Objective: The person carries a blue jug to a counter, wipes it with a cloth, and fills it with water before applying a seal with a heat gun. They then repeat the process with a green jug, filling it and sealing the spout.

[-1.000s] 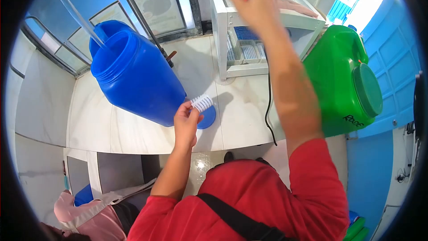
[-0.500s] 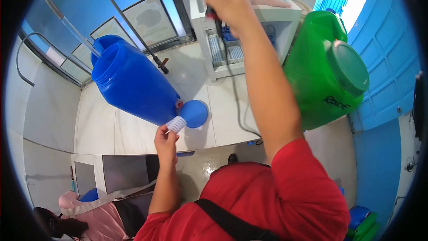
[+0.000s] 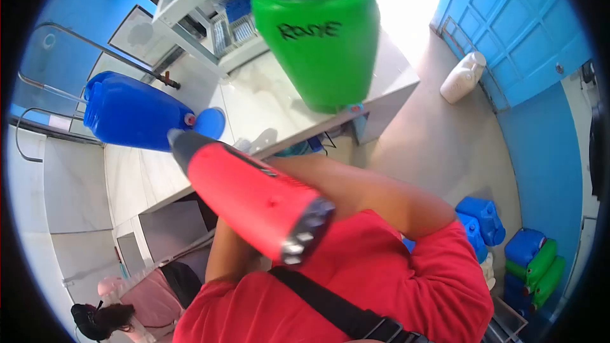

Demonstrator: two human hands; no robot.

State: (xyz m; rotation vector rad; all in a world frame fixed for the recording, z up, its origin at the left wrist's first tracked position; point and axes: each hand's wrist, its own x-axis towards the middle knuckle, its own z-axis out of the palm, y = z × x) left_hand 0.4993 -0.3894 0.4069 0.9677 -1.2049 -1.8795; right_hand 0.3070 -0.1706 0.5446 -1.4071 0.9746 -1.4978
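Observation:
A red heat gun (image 3: 244, 194) with a dark nozzle (image 3: 189, 149) fills the middle of the view, close to the camera. My right forearm (image 3: 356, 184) reaches behind it; the gun hangs in the air in my right hand, whose fingers it hides. My left forearm (image 3: 232, 254) rises below the gun, and that hand is covered too. Past the nozzle, a blue plastic container (image 3: 143, 111) lies on the white counter with a small red-and-white fitting near its base. A round blue lid (image 3: 210, 124) is beside it. A whitish piece (image 3: 243, 145) shows partly behind the gun.
A large green drum (image 3: 321, 44) with black writing stands on the counter (image 3: 248, 98) near a white rack (image 3: 222, 44). A white jug (image 3: 462, 77) is on the floor by the blue door. Blue jugs (image 3: 480, 219) sit at right. A person in pink (image 3: 152, 298) is lower left.
My right hand has brought the heat gun from above the rack down toward my left hand. The view has turned right, and the printed white sleeve my left hand held is now mostly hidden.

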